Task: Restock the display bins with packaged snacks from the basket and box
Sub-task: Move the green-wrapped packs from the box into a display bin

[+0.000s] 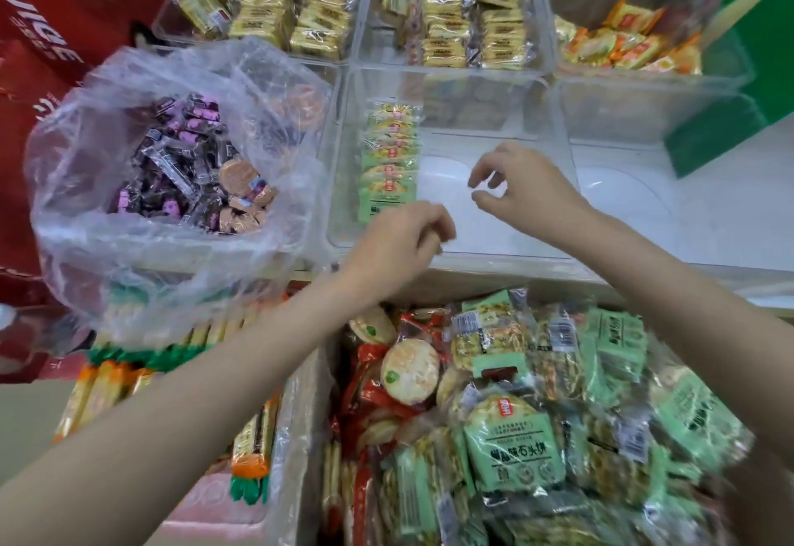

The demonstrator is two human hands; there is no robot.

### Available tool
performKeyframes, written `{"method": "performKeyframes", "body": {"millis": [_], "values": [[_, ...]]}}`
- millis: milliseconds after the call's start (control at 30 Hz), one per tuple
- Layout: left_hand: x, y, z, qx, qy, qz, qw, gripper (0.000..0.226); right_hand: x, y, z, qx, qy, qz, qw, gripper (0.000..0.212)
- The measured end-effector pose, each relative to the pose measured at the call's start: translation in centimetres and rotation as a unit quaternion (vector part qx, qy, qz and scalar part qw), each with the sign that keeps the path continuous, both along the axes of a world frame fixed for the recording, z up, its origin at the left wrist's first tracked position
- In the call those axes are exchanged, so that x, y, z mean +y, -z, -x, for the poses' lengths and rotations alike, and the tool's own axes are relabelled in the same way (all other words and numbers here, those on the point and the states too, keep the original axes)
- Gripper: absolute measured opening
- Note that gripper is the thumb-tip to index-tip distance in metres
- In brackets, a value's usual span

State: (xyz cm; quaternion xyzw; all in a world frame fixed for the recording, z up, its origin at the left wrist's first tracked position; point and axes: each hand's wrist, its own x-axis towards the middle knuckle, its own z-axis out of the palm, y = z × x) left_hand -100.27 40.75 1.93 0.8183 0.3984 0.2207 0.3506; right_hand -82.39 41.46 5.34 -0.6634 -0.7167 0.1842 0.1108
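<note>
Main risk from here, as I judge it: the row of green packs (390,159) stands on edge along the bin's far-left wall, just beyond the left hand (401,236), w/ nothing propping its open side, so a knock from a wrist or a carelessly dropped pack could tip the lot flat across the bare floor of the clear bin (494,219). Second risk: the supply under both forearms is a mixed heap, w/ green packs (513,444) lying among red-wrapped ones (369,395) and round crackers, so a fast grab could put the wrong flavour into this bin. The loose plastic bag (172,167) of dark-wrapped snacks sits just left of the left hand, and a sweeping arm could snag it. Hands: both hover over the bin, apart from each other, neither holding a pack as far as I can see. Left hand's fingers are curled inward near the bin's front edge; whether they touch the rim or pinch sthg small, can't tell. Right hand (522,189) is further in, over the bin's empty middle, thumb and forefinger bent toward each other w/ a gap between, gripping nothing.
</note>
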Motion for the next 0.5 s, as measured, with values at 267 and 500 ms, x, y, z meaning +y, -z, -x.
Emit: {"method": "performKeyframes", "body": {"millis": [267,500], "values": [[-6.4,2.2,-4.6,0.245,0.201,0.052,0.947,0.081,-9.3,-3.0,-3.0,-0.154,-0.152,0.140,0.966,0.020],[-9.6,3.1,-7.7,0.376,0.151,0.044,0.913,0.103,-13.6,0.8,-4.4,-0.276,-0.257,0.280,0.883,0.062]]}}
